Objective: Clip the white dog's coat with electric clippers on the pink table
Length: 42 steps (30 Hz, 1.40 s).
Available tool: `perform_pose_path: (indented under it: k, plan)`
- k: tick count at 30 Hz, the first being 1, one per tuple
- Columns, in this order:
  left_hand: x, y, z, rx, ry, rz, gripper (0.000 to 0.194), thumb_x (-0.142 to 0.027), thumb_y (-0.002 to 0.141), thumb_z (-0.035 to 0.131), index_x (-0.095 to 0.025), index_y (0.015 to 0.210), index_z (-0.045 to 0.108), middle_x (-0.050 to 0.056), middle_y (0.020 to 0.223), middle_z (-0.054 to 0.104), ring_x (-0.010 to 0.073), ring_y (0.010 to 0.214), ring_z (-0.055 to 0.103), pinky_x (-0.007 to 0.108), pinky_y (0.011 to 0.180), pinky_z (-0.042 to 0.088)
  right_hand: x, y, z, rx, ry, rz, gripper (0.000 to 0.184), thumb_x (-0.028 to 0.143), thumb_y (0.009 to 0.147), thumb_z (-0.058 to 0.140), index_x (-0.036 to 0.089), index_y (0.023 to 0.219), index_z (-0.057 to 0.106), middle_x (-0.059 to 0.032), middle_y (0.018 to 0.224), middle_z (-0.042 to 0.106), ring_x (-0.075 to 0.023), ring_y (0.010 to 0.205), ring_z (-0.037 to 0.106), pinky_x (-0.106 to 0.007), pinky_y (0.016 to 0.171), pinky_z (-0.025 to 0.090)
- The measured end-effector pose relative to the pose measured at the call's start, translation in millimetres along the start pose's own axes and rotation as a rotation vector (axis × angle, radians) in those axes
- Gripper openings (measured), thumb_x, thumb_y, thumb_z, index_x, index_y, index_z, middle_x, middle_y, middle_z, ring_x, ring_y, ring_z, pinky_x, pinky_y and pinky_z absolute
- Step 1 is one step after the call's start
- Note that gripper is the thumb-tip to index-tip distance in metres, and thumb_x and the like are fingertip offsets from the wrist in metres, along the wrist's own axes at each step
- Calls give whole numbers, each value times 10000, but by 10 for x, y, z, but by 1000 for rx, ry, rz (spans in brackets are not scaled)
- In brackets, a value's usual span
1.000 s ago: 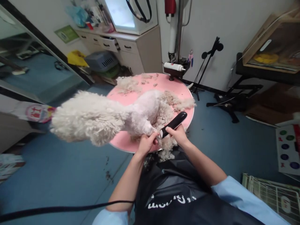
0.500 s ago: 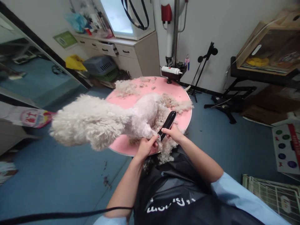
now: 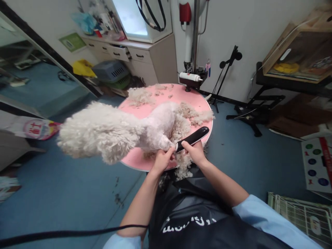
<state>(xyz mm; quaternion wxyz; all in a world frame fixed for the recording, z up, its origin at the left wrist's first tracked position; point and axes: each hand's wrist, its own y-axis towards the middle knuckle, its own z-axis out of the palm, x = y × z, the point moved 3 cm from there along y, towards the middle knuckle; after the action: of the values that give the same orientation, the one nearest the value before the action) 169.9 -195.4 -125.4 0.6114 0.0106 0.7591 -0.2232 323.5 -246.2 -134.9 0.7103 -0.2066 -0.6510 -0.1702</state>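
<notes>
A white curly-haired dog is on a round pink table, its body shorn close and its head still thick with curls, extending past the table's left edge. My left hand grips the dog's leg near the table's front edge; the paw is mostly hidden by my fingers. In my right hand is a black hair clipper, its blade end beside the leg and my left fingers. Cut fur hangs in clumps below the hands and lies along the dog's body.
More cut fur lies on the table's far side. A white bottle rests on a small black tray by the post. A black stand and wooden box are at right. A black strap crosses the lower left.
The clipper has turned from a steep slant to a flatter one, its rear end swinging right and slightly down. My left hand stays on the dog's leg.
</notes>
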Motion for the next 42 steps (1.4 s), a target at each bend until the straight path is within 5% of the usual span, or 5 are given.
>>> perform_pose_path:
  k: [9, 15, 23, 32, 42]
  plan:
    - [31, 55, -35, 15, -1, -7, 457, -593, 593, 685, -165, 448, 614, 45, 444, 599, 131, 469, 537, 257, 541, 425, 1, 38, 5, 45, -1, 17, 240, 408, 703, 669, 174, 699, 614, 25, 531, 555, -115, 466, 499, -238, 465, 431]
    - [114, 100, -193, 21, -11, -64, 493, -610, 500, 786, -132, 591, 703, 69, 552, 684, 188, 560, 627, 281, 581, 506, -27, 272, 160, 389, -48, 72, 241, 318, 621, 772, 164, 711, 610, 32, 589, 595, -89, 470, 512, -200, 425, 406]
    - [70, 220, -221, 78, -118, -74, 590, -610, 385, 866, -126, 698, 735, 36, 585, 691, 166, 526, 602, 268, 544, 509, -26, 553, 228, 545, 48, 200, 222, 284, 661, 776, 151, 709, 605, 53, 564, 574, -59, 406, 458, -191, 379, 361]
    - [-4, 154, -203, 110, -36, -96, 693, -689, 378, 839, -97, 727, 745, 56, 550, 680, 189, 550, 624, 283, 575, 519, 54, 561, 227, 565, -7, 133, 213, 257, 639, 760, 172, 684, 570, 74, 516, 525, -72, 428, 445, -196, 392, 336]
    - [11, 187, -156, 116, -119, -126, 695, -655, 399, 857, -124, 833, 747, 68, 713, 756, 227, 648, 706, 326, 683, 577, 183, 460, 149, 345, -46, -33, 224, 225, 606, 733, 187, 723, 545, 53, 678, 570, -110, 630, 532, -226, 574, 433]
